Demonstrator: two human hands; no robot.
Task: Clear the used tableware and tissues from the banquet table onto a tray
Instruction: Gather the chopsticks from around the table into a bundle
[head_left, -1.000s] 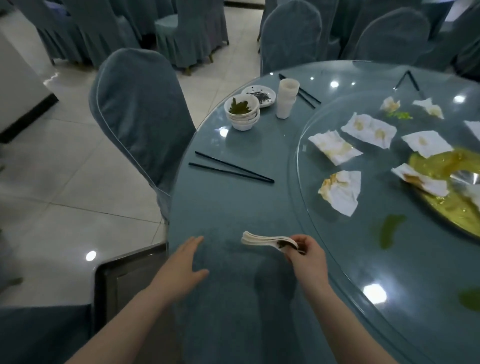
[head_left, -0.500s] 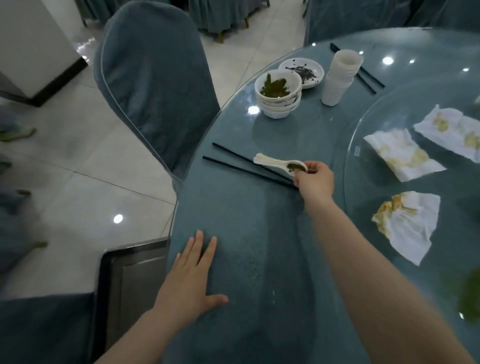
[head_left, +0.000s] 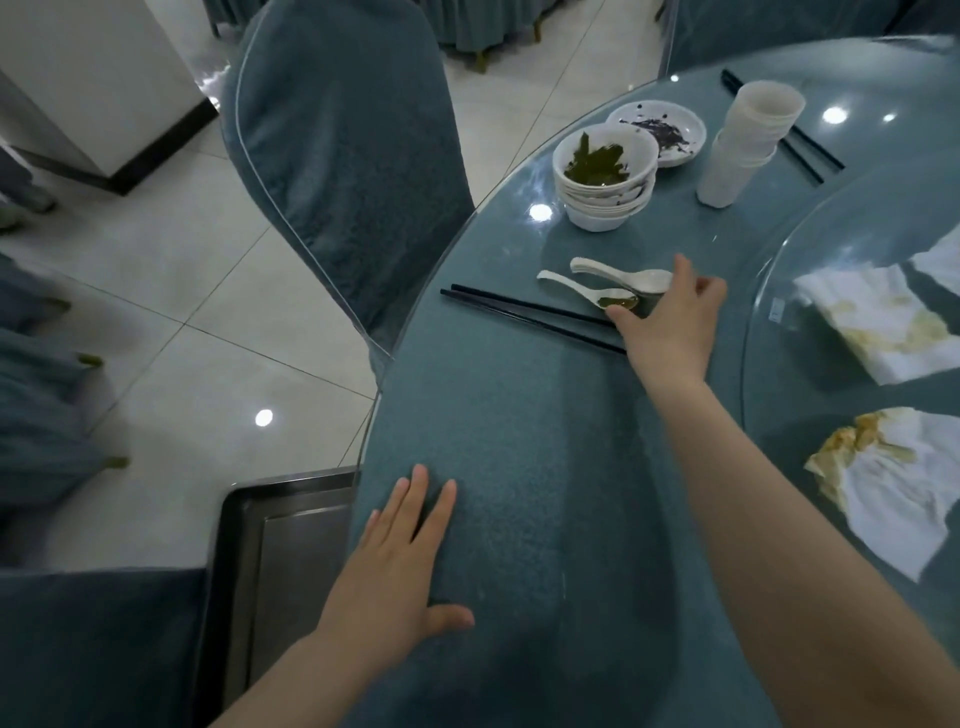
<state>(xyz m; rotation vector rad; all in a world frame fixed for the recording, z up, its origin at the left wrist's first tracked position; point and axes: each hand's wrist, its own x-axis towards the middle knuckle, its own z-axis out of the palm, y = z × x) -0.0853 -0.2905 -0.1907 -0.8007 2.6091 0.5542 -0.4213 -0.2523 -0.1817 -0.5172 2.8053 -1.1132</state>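
Note:
Two white soup spoons (head_left: 608, 278) lie side by side on the blue table (head_left: 519, 467), just past a pair of black chopsticks (head_left: 514, 307). My right hand (head_left: 670, 322) is stretched over their bowl ends, fingers spread, the thumb touching the nearer spoon, which holds green residue. Near the table's front edge my left hand (head_left: 410, 551) rests flat on the cloth. A steel tray (head_left: 280, 545) sits below the table edge at the lower left. Stained tissues (head_left: 883, 322) lie on the glass turntable (head_left: 758, 291).
Behind the spoons stand stacked white bowls (head_left: 602, 176) with green scraps, a dirty saucer (head_left: 660, 132) and stacked white cups (head_left: 743, 140). More chopsticks (head_left: 805, 145) lie beyond the cups. Another soiled tissue (head_left: 883, 483) is at right. A covered chair (head_left: 343, 156) stands by the table's left edge.
My right hand carried the spoons away from the table's near edge, past the chopsticks, and its fingers have opened; the spoons now lie on the table. My left hand stayed flat.

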